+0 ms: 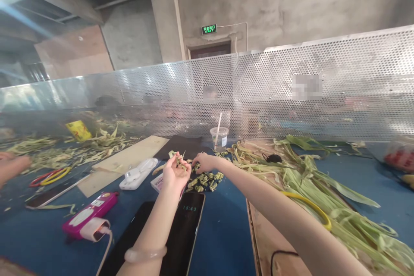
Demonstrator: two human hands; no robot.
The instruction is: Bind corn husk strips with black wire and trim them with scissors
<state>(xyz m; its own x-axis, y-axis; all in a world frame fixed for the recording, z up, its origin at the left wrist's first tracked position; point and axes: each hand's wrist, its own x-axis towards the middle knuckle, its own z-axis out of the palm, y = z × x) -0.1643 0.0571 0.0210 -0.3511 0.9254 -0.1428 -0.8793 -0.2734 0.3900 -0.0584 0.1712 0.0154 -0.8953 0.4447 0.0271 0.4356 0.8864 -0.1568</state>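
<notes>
While the left hand [176, 173] sits palm up just to the left of the pile of small, knotted, green leafy bits [207, 182], it holds a few loose green scraps [181, 163] in its curled fingers. The right hand [206, 162] reaches in from the other side and bends its fingers down over the back of the pile. I cannot tell if those fingers pinch a bit or only touch, because the hand hides their tips. The pile lies on the blue tabletop [223, 233], just past the top end of a flat, black, shiny screen [189, 224]. A small white and pink box [157, 182] is near the pile's left side, partly behind the left wrist. A clear plastic cup with a pale straw [220, 140] stands behind the pile, and long, pale green leaf strips [310, 177] lie in a messy heap to its right. To do this well, I think the left hand should make a little bowl, so no scraps drop. The right fingers should squeeze softly, since thin leaves may tear, and go gently so the pile does not scatter.
</notes>
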